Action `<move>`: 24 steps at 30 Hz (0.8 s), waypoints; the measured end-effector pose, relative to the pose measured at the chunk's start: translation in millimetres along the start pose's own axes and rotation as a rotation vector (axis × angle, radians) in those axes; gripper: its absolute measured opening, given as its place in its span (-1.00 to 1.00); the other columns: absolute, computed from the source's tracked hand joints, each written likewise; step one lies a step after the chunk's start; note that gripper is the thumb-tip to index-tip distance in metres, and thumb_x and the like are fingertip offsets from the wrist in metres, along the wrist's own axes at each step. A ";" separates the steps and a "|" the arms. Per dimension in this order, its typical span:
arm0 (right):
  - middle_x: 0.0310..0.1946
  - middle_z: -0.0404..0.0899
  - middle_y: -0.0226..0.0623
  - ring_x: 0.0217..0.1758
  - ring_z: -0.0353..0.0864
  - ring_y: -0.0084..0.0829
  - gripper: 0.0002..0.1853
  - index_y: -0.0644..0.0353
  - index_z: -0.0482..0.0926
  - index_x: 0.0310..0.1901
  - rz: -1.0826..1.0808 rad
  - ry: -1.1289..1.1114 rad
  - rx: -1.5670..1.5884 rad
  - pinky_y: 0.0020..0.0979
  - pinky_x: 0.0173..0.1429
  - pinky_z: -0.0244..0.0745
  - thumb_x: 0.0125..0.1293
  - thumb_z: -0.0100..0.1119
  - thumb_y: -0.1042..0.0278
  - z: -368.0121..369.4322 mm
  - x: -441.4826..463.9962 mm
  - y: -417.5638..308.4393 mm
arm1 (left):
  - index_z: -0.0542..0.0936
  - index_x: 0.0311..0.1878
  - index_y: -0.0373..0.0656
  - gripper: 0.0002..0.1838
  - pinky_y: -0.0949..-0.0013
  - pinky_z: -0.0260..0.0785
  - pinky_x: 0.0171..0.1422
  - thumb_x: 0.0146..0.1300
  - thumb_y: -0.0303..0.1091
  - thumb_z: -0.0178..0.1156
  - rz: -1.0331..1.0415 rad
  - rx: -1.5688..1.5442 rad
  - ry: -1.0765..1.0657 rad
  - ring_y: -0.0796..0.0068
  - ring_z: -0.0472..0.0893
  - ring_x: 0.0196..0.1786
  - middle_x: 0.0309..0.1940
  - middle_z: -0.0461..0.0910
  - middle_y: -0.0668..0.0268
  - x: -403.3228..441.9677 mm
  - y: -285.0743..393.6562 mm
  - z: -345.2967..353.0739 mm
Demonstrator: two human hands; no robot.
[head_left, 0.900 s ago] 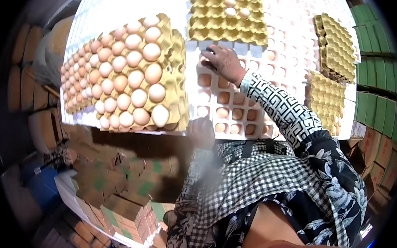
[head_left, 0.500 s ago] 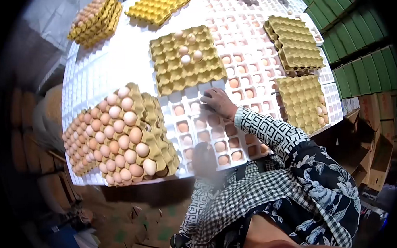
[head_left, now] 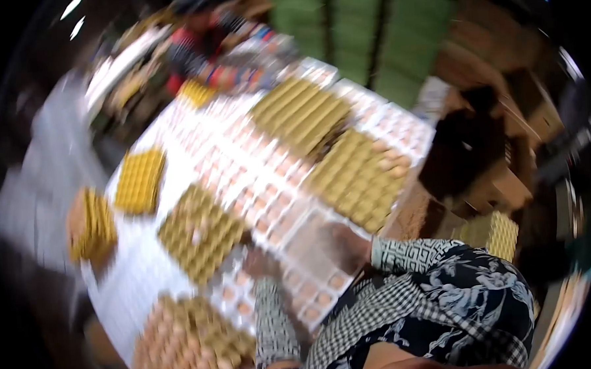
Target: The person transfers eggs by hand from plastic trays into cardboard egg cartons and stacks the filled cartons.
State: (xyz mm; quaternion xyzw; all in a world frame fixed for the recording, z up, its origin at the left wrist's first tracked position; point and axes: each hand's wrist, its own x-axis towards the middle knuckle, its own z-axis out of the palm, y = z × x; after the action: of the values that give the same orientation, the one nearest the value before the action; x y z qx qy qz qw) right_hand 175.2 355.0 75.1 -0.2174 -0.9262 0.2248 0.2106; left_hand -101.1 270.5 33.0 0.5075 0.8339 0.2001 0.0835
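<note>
My left hand (head_left: 261, 263) is over the white egg trays (head_left: 300, 283), close to the near corner of a yellowish-brown pulp egg tray (head_left: 202, 244) with a few eggs near its middle. Its fingers are blurred. My right hand (head_left: 347, 245), smeared by motion, is above the white cells at the table's near right side. Whether either hand holds an egg is not visible. Pale eggs (head_left: 311, 312) sit in the white cells. At the lower left stands a stack of pulp trays full of brown eggs (head_left: 177, 344).
More pulp trays (head_left: 358, 178) lie right of centre, some eggs on one. Yellow trays (head_left: 139, 181) and a stack with eggs (head_left: 89, 223) are at the left. Another person (head_left: 217, 53) leans over the far side. Cardboard boxes (head_left: 499, 162) stand right, green stacks (head_left: 361, 30) behind.
The head view has swung right and turned, bringing the other person into sight. My right hand has moved back from the partly filled tray to the near right side; my left hand is now near that tray.
</note>
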 end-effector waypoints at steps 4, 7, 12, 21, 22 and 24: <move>0.07 0.54 -0.12 0.19 0.50 -0.11 -0.71 0.07 0.64 -0.01 0.311 0.125 -0.099 -0.07 0.22 0.42 0.25 0.18 0.24 -63.1 -70.4 40.9 | 0.37 0.43 -0.02 -0.29 -0.02 0.30 0.36 0.22 0.04 0.13 0.042 0.160 -0.208 -0.11 0.43 0.32 0.33 0.40 -0.08 0.3 -15.9 25.8; 0.15 0.49 -0.08 0.25 0.44 -0.04 -0.56 0.00 0.57 0.16 0.788 0.135 -0.218 -0.02 0.29 0.34 0.26 0.22 0.09 -133.2 -75.6 75.3 | 0.49 0.30 -0.09 -0.27 -0.07 0.38 0.15 0.16 0.18 0.19 -0.061 0.264 -0.058 -0.04 0.56 0.10 0.05 0.56 -0.08 16.2 -31.2 46.8; 0.37 0.29 0.09 0.41 0.26 0.18 -0.33 -0.11 0.36 0.39 0.891 0.191 -0.178 0.12 0.40 0.21 0.31 0.02 -0.24 -226.7 -70.7 115.5 | 0.44 0.35 -0.13 -0.26 -0.09 0.32 0.28 0.16 0.09 0.27 0.196 -0.092 0.152 -0.13 0.46 0.27 0.28 0.42 -0.13 61.8 86.9 50.3; 0.22 0.45 -0.19 0.09 0.59 -0.11 -0.46 -0.10 0.33 0.36 0.606 0.400 0.515 -0.21 0.02 0.54 0.36 0.06 0.07 -158.8 -131.3 213.1 | 0.48 0.27 -0.29 -0.25 0.04 0.38 0.23 0.16 0.06 0.38 -0.122 -0.665 -0.087 -0.02 0.54 0.14 0.02 0.59 -0.12 10.3 228.4 131.3; 0.31 0.41 -0.29 0.12 0.62 -0.25 -0.56 0.08 0.39 0.29 0.483 0.393 0.591 -0.36 -0.06 0.57 0.39 0.05 0.26 -154.6 -111.6 242.7 | 0.49 0.27 -0.29 -0.25 0.04 0.38 0.23 0.15 0.06 0.38 -0.175 -0.692 -0.103 -0.02 0.54 0.14 0.02 0.59 -0.12 12.7 238.1 112.8; 0.43 0.34 -0.38 0.14 0.65 -0.41 -0.67 0.27 0.46 0.18 0.377 0.424 1.128 -0.49 -0.14 0.61 0.40 0.04 0.48 -143.2 -108.6 261.3 | 0.49 0.26 -0.29 -0.25 0.03 0.39 0.22 0.15 0.06 0.38 -0.210 -0.663 -0.096 -0.02 0.54 0.13 0.02 0.59 -0.12 13.6 244.8 104.3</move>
State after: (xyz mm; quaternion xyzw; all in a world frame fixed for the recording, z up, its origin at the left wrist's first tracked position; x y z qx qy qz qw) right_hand 414.2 557.7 26.7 -0.2725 -0.5491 0.6637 0.4287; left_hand 127.3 407.5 41.8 0.3728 0.7665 0.4263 0.3029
